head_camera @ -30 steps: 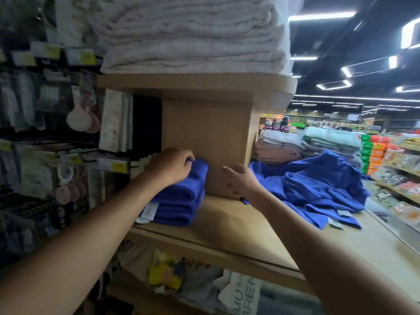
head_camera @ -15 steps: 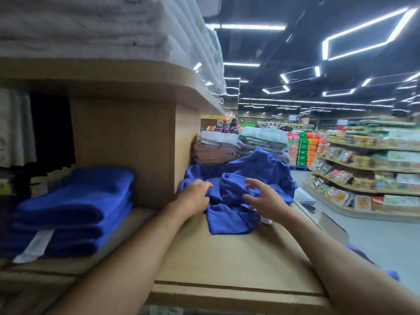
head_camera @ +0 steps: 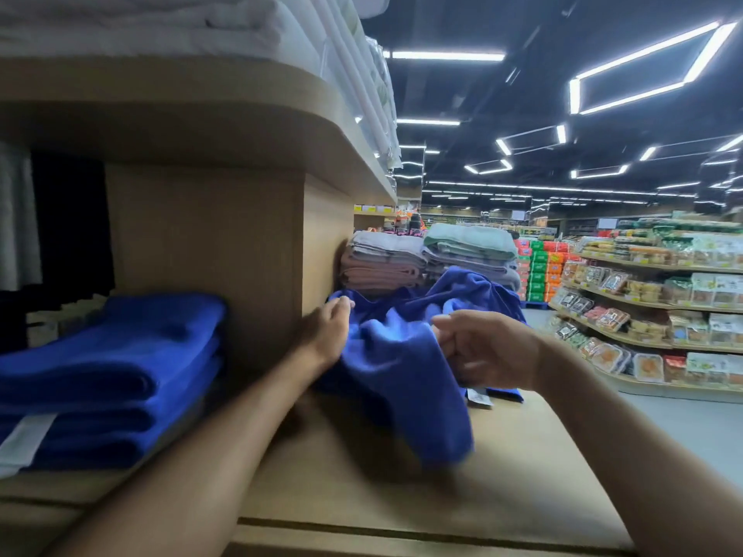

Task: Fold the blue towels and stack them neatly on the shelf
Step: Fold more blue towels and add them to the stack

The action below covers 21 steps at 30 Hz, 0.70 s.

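Drawn nearer the shelf's front edge since half a second ago: loose blue towel (head_camera: 402, 379), crumpled, raised off the blue heap (head_camera: 474, 291) behind it, lower fold trailing on the wooden shelf (head_camera: 522, 476). Right hand (head_camera: 486, 347): fingers curled, pinching the towel's right side. Left hand (head_camera: 325, 335): against its left edge, beside the wooden upright (head_camera: 201, 243); grip cannot be told. Folded blue towels (head_camera: 112, 375): stacked on the shelf, left of the upright. White towels (head_camera: 161, 22): tier above. Pink towel pile (head_camera: 382, 263): behind the heap.
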### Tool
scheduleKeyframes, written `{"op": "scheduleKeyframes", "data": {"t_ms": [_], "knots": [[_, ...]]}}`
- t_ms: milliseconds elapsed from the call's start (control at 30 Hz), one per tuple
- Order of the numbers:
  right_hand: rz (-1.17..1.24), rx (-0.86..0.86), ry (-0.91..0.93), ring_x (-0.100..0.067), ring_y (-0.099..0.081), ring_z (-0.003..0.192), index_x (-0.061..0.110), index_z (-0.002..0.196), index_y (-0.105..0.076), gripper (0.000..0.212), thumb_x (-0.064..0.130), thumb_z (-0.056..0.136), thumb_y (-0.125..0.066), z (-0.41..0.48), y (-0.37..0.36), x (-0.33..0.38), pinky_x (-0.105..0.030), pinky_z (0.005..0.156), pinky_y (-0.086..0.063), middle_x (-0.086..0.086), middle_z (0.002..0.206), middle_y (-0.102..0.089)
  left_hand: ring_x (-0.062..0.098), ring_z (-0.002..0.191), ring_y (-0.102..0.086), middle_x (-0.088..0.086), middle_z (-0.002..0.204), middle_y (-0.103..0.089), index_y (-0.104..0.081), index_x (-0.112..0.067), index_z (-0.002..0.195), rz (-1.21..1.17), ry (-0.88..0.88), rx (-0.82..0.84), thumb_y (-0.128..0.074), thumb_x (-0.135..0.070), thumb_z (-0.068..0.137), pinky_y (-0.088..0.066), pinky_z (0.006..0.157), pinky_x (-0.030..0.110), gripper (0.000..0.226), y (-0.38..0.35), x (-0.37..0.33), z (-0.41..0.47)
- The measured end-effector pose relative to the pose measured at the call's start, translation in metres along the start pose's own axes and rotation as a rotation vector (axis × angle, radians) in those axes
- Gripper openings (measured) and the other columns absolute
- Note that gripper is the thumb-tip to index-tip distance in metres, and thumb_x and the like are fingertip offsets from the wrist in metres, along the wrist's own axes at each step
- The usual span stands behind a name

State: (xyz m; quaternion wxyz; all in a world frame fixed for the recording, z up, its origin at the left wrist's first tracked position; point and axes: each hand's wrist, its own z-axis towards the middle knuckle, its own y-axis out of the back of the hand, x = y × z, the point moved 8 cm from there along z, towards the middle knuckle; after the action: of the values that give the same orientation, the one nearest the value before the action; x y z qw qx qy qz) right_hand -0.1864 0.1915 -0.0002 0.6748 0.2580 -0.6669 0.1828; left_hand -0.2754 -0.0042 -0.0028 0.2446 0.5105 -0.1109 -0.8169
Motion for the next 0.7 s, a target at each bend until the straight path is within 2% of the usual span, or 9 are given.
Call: {"op": "scheduleKeyframes", "data": {"t_ms": [67, 133, 233, 300, 400, 500, 533, 600, 700], "knots": [[-0.016, 0.011, -0.008, -0.011, -0.049, 0.052, 0.016, 0.073, -0.074, 0.045, 0.059, 0.066, -0.083, -0.004, -0.003, 0.003, -0.018, 0.048, -0.034, -0.001, 0.069, -0.068, 0.034, 0.113, -0.062, 0.015, 0.122, -0.068, -0.069, -0.015, 0.120, 0.047, -0.061, -0.015, -0.038, -0.046, 0.084, -0.049, 0.099, 0.040, 0.057, 0.006, -0.004, -0.001], [-0.251, -0.286, 0.034, -0.009, -0.040, 0.044, 0.020, 0.056, -0.061, 0.049, 0.063, 0.070, -0.079, -0.001, 0.017, 0.006, -0.018, 0.042, -0.029, 0.001, 0.054, -0.054, 0.033, 0.118, -0.060, 0.013, 0.130, -0.065, -0.061, -0.017, 0.133, 0.250, -0.068, 0.057, -0.054, -0.037, 0.087, -0.048, 0.100, 0.037, 0.051, 0.002, 0.002, -0.004], [-0.806, -0.733, 0.185, -0.006, -0.029, 0.043, 0.021, 0.052, -0.041, 0.053, 0.042, 0.085, -0.077, -0.002, 0.046, 0.020, -0.025, 0.048, -0.027, 0.010, 0.046, -0.033, 0.031, 0.118, -0.060, 0.012, 0.131, -0.063, -0.054, -0.019, 0.137, 0.511, 0.005, 0.215, -0.062, -0.034, 0.088, -0.048, 0.096, 0.034, 0.052, -0.013, 0.019, -0.010], [-0.876, -0.713, 0.339, -0.002, -0.040, 0.052, 0.018, 0.059, -0.053, 0.039, 0.033, 0.087, -0.077, -0.001, 0.037, 0.024, -0.027, 0.059, -0.037, 0.011, 0.052, -0.047, 0.032, 0.112, -0.061, 0.010, 0.123, -0.066, -0.059, -0.016, 0.119, 0.596, -0.014, 0.211, -0.062, -0.036, 0.088, -0.048, 0.086, 0.033, 0.037, -0.014, 0.018, -0.012], [-0.729, -0.421, 0.468, 0.002, -0.057, 0.063, 0.024, 0.087, -0.076, 0.009, 0.033, 0.088, -0.076, 0.007, -0.001, 0.025, -0.020, 0.063, -0.048, 0.015, 0.077, -0.070, 0.033, 0.102, -0.063, 0.012, 0.110, -0.069, -0.056, -0.017, 0.092, 0.638, -0.014, 0.132, -0.063, -0.039, 0.087, -0.041, 0.072, 0.030, 0.024, -0.004, 0.010, -0.011], [-0.749, -0.235, 0.300, -0.005, -0.066, 0.068, 0.040, 0.109, -0.074, 0.022, 0.043, 0.088, -0.075, 0.017, -0.029, 0.005, -0.019, 0.059, -0.054, 0.018, 0.094, -0.073, 0.031, 0.099, -0.066, 0.011, 0.103, -0.072, -0.057, -0.019, 0.080, 0.661, 0.019, 0.147, -0.062, -0.043, 0.088, -0.039, 0.070, 0.027, 0.026, -0.001, 0.010, -0.012], [-0.844, -0.236, 0.209, -0.005, -0.066, 0.069, 0.041, 0.110, -0.074, 0.025, 0.047, 0.087, -0.076, 0.019, -0.030, -0.003, -0.018, 0.059, -0.054, 0.015, 0.092, -0.072, 0.030, 0.092, -0.067, 0.011, 0.095, -0.072, -0.058, -0.018, 0.074, 0.599, 0.044, 0.154, -0.063, -0.041, 0.088, -0.040, 0.068, 0.027, 0.028, -0.002, 0.011, -0.012], [-1.056, -0.297, 0.031, -0.006, -0.056, 0.054, 0.026, 0.092, -0.077, 0.028, 0.053, 0.085, -0.074, 0.019, -0.022, -0.012, -0.025, 0.051, -0.051, 0.005, 0.070, -0.064, 0.026, 0.067, -0.057, 0.010, 0.070, -0.061, -0.054, -0.015, 0.060, 0.370, 0.072, 0.169, -0.067, -0.034, 0.088, -0.038, 0.061, 0.028, 0.036, -0.005, 0.009, -0.011], [-1.302, -0.564, -0.165, -0.019, -0.060, 0.059, 0.010, 0.079, -0.074, 0.048, 0.056, 0.085, -0.064, 0.006, 0.010, 0.001, -0.038, 0.062, -0.055, -0.006, 0.065, -0.067, 0.018, 0.056, -0.040, 0.003, 0.059, -0.044, -0.048, -0.017, 0.063, -0.010, 0.097, 0.174, -0.068, -0.029, 0.091, -0.033, 0.052, 0.024, 0.037, -0.003, -0.004, -0.014]]}}
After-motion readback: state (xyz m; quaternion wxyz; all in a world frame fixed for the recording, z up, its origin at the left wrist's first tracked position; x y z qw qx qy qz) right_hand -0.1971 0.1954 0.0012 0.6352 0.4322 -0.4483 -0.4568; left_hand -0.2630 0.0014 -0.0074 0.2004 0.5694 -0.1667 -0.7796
